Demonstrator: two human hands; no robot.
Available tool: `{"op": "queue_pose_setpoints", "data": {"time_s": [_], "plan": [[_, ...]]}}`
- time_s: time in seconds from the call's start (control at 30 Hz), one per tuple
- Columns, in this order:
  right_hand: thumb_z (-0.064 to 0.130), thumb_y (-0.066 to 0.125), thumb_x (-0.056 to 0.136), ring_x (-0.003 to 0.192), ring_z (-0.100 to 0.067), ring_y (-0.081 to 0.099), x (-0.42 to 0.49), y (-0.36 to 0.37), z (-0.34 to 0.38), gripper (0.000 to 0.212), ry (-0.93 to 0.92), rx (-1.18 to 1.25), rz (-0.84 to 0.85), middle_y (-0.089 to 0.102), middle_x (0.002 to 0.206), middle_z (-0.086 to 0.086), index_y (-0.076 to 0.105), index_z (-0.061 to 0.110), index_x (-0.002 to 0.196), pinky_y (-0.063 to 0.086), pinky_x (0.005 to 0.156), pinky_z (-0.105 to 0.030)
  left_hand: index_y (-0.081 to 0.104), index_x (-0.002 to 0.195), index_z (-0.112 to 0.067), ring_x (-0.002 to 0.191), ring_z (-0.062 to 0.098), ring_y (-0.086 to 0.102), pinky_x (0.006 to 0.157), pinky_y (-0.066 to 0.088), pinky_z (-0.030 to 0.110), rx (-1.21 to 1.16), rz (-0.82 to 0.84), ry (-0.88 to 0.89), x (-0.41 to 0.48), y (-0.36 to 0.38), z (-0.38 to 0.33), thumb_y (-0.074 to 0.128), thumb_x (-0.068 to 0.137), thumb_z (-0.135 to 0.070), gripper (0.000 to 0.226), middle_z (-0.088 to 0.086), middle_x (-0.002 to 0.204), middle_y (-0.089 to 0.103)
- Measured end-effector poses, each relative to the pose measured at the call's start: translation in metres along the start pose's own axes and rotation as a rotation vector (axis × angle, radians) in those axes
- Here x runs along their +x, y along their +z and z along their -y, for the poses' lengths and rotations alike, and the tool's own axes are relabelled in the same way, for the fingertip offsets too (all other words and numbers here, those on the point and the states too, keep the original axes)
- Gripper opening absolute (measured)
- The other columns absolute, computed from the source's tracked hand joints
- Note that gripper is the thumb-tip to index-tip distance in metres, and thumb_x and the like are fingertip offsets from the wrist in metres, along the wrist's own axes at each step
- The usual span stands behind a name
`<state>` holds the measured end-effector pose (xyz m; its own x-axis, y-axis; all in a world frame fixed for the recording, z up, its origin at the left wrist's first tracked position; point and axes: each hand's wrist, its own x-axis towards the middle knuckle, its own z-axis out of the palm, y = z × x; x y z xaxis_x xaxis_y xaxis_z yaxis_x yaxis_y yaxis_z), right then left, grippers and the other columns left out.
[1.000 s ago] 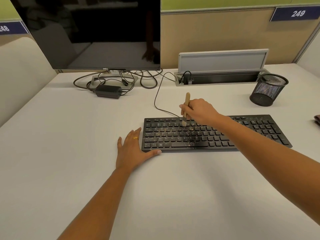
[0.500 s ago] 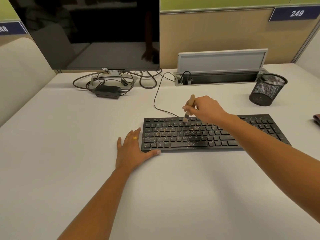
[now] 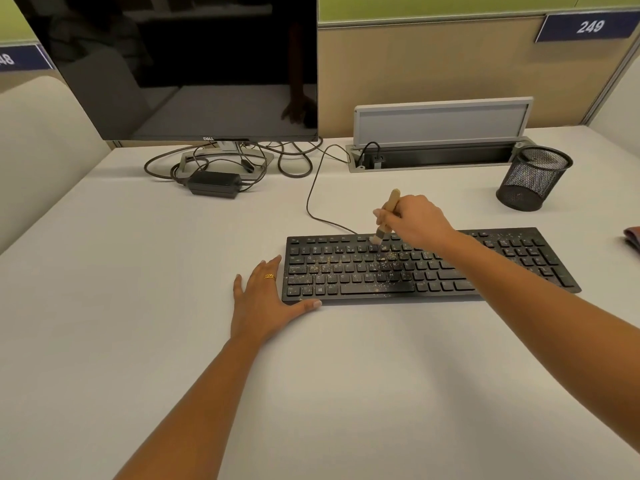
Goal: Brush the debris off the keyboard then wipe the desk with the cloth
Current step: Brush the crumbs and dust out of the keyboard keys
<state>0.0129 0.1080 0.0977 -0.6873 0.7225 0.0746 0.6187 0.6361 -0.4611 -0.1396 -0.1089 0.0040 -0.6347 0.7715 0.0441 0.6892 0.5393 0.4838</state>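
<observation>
Right hand (image 3: 414, 220) pinches small wooden-handled brush (image 3: 385, 216) mid-handle, bristles down on top key rows of black keyboard (image 3: 429, 265), which lies centre-right on matte white desk (image 3: 138, 271). Left hand (image 3: 265, 303) lies flat, fingers spread, thumb against keyboard's front-left corner, bracing it. Brush looks light, stiff handle, soft bristles; best held low on the handle for control. Keyboard is thin, rigid plastic, likely slides easily. Yellowish debris (image 3: 377, 265) speckles the middle keys. Cloth (image 3: 633, 237) probably the dark fold at far right edge.

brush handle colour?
Light tan wood, on the brush gripped by the right hand; head view, the only one.
</observation>
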Motion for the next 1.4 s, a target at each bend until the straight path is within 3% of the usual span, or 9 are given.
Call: {"op": "queue_pose_setpoints", "data": {"time_s": [0.17,0.33,0.53,0.7,0.77,0.93,1.07,1.23,1.4], "plan": [[0.035,0.042,0.098,0.069,-0.018,0.056,0.001,0.0,0.004,0.039,0.029,0.011,0.097,0.06,0.074,-0.001,0.061,0.013,0.073,0.043,0.068,-0.03,0.019,0.151,-0.022,0.146,0.007,0.01,0.118,-0.006,0.041,0.006,0.006,0.002,0.0,0.0,-0.001,0.057,0.058,-0.081,0.117,-0.005,0.157,0.023],[0.039,0.034,0.1,0.076,-0.019,0.056,0.003,0.005,0.006,0.042,0.038,0.053,-0.067,0.061,0.084,-0.001,0.065,0.012,0.09,0.043,0.07,-0.032,0.019,0.151,-0.022,0.146,0.007,0.01,0.118,-0.006,0.041,0.004,0.009,0.002,0.0,-0.001,-0.001,0.053,0.054,-0.083,0.12,-0.005,0.157,0.023],[0.036,0.033,0.1,0.077,-0.026,0.062,-0.001,0.009,0.006,0.049,0.015,0.015,0.043,0.062,0.075,-0.003,0.067,0.004,0.087,0.051,0.076,-0.04,0.019,0.151,-0.022,0.146,0.008,0.011,0.118,-0.005,0.042,0.004,-0.001,0.0,0.0,-0.001,-0.001,0.057,0.057,-0.081,0.117,-0.005,0.157,0.024],[0.037,0.034,0.1,0.079,-0.024,0.061,-0.002,0.01,0.004,0.045,0.014,0.081,-0.085,0.065,0.084,-0.004,0.067,0.009,0.093,0.049,0.075,-0.037,0.019,0.151,-0.022,0.146,0.007,0.011,0.119,-0.005,0.042,0.014,0.002,0.002,0.0,-0.001,-0.001,0.057,0.058,-0.081,0.117,-0.005,0.157,0.024],[0.038,0.034,0.1,0.082,-0.025,0.061,-0.004,0.012,0.003,0.044,0.007,0.061,-0.053,0.065,0.085,-0.005,0.067,0.009,0.094,0.05,0.077,-0.039,0.019,0.151,-0.021,0.146,0.008,0.011,0.119,-0.005,0.042,0.011,0.009,0.003,-0.001,-0.001,-0.002,0.051,0.054,-0.084,0.12,-0.005,0.157,0.024],[0.035,0.034,0.1,0.074,-0.023,0.062,0.0,0.008,0.005,0.045,0.002,0.09,0.026,0.064,0.081,-0.005,0.066,0.007,0.087,0.051,0.073,-0.037,0.019,0.151,-0.022,0.146,0.008,0.011,0.118,-0.005,0.041,0.006,0.001,-0.005,-0.001,-0.001,-0.002,0.061,0.062,-0.078,0.113,-0.005,0.156,0.024],[0.037,0.037,0.099,0.059,-0.007,0.047,-0.001,0.012,0.003,0.04,-0.017,0.148,-0.003,0.059,0.077,0.001,0.067,0.013,0.088,0.037,0.056,-0.025,0.019,0.151,-0.022,0.146,0.008,0.011,0.118,-0.005,0.041,0.005,-0.011,-0.001,-0.001,-0.001,-0.003,0.064,0.065,-0.074,0.11,-0.004,0.156,0.025],[0.037,0.036,0.1,0.059,-0.007,0.049,0.0,0.009,0.003,0.042,-0.04,0.113,0.075,0.058,0.072,0.004,0.065,0.012,0.084,0.039,0.056,-0.025,0.019,0.151,-0.022,0.146,0.008,0.011,0.118,-0.005,0.041,0.01,-0.009,-0.002,-0.001,-0.001,-0.003,0.062,0.064,-0.076,0.112,-0.004,0.156,0.024],[0.039,0.037,0.098,0.059,-0.005,0.045,0.0,0.007,0.001,0.039,-0.048,0.142,0.016,0.057,0.078,0.003,0.065,0.014,0.09,0.033,0.054,-0.022,0.019,0.151,-0.022,0.146,0.008,0.011,0.118,-0.005,0.041,0.007,-0.011,0.001,-0.001,-0.001,-0.002,0.062,0.064,-0.076,0.111,-0.005,0.156,0.024]]}}
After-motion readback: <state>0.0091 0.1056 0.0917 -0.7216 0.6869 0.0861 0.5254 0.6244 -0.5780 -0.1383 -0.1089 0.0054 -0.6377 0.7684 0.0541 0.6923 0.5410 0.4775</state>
